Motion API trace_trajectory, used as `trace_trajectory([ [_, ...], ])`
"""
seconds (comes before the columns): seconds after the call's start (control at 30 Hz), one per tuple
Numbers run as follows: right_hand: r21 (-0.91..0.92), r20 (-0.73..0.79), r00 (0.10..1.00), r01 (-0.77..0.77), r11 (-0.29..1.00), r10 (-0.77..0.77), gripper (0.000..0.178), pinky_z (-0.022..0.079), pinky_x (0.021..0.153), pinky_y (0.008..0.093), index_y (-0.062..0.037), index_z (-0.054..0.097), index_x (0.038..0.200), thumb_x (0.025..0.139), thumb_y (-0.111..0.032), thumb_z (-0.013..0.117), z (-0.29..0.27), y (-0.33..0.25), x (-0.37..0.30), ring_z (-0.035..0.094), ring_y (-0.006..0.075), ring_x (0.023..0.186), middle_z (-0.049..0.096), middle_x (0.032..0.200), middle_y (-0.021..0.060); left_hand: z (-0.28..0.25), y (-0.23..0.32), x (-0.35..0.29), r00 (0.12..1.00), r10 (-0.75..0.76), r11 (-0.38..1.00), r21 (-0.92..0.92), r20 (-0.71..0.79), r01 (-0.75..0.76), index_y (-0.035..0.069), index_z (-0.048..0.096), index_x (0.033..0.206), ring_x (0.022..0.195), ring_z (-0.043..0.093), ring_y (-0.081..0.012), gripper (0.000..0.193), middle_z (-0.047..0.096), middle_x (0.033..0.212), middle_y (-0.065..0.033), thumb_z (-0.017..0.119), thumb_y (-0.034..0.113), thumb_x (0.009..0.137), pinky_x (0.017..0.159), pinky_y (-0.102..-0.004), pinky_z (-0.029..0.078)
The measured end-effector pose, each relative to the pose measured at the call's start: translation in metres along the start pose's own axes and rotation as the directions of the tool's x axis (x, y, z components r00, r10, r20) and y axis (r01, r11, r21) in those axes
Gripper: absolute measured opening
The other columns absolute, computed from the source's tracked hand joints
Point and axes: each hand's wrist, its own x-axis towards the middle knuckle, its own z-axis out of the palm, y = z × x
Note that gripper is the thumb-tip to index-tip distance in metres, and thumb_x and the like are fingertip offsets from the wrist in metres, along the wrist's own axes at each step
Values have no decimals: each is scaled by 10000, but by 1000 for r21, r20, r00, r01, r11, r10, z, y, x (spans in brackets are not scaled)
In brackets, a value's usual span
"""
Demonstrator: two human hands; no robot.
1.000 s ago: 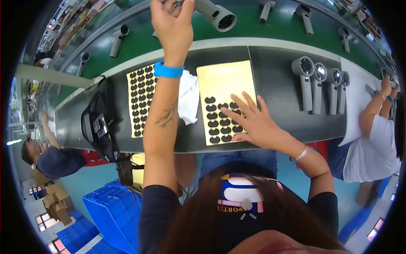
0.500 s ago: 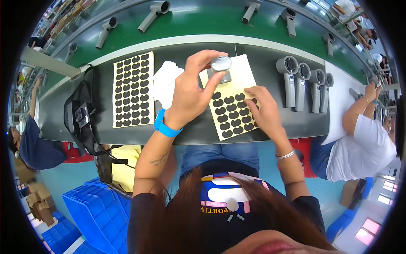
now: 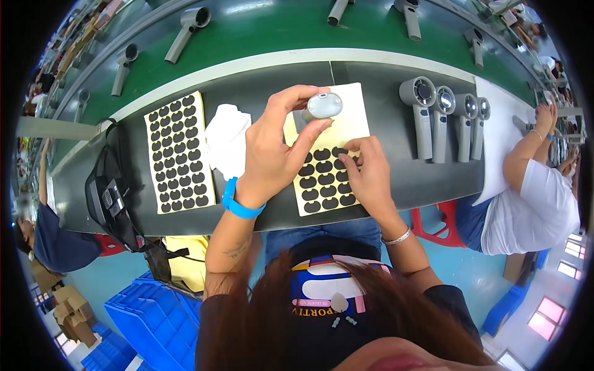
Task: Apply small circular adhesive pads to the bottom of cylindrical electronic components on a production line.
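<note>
Above the part-used sticker sheet (image 3: pixel 325 164) at the bench's centre, the left hand (image 3: pixel 272 148) pinches a grey fan (image 3: pixel 322 106) head-up between thumb and fingers, while at five o'clock from it the right hand (image 3: pixel 365 173) presses curled fingertips on a black pad. This looks like the sticker-picking step. Next the pad must be peeled cleanly and carried up to the fan.

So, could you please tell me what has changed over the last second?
The left hand came back from the green conveyor with a grey handheld device and holds it over the sticker sheet. The right hand stayed on that sheet's black stickers.
</note>
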Motion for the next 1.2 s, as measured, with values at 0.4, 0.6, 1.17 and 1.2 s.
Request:
trace_trajectory([
  [0.4,468,108,980,-200,860,169,110,431,735,203,6,528,967,872,43,568,-20,19,-9,527,75,769,544,861,5,-3,8,-4,986,57,997,42,157,-65,-35,509,1134,985,642,-220,358,652,1079,-160,664,-4,812,874,-315,509],
  [0.6,553,-16,990,-110,826,142,105,422,767,200,12,554,959,864,39,589,-48,1,-9,525,84,840,540,935,31,-4,16,-22,998,-50,994,-100,-33,47,-16,598,1090,1000,625,-315,345,653,1087,-141,676,-26,754,862,-360,497],
  [1.17,685,-35,996,87,723,-87,141,448,769,248,44,588,937,806,79,628,-92,-70,-25,556,134,825,586,925,99,-4,52,-57,987,-110,990,-77,115,119,-3,604,1105,866,631,-193,397,618,1177,-155,642,-116,727,714,-272,518],
  [1.2,672,-16,995,83,736,-98,185,450,770,247,42,571,978,806,81,627,-92,-71,-24,561,127,820,588,932,98,-1,53,-57,987,-106,991,-74,125,116,-3,604,1105,866,631,-193,397,618,1177,-155,642,-116,727,714,-272,518],
])
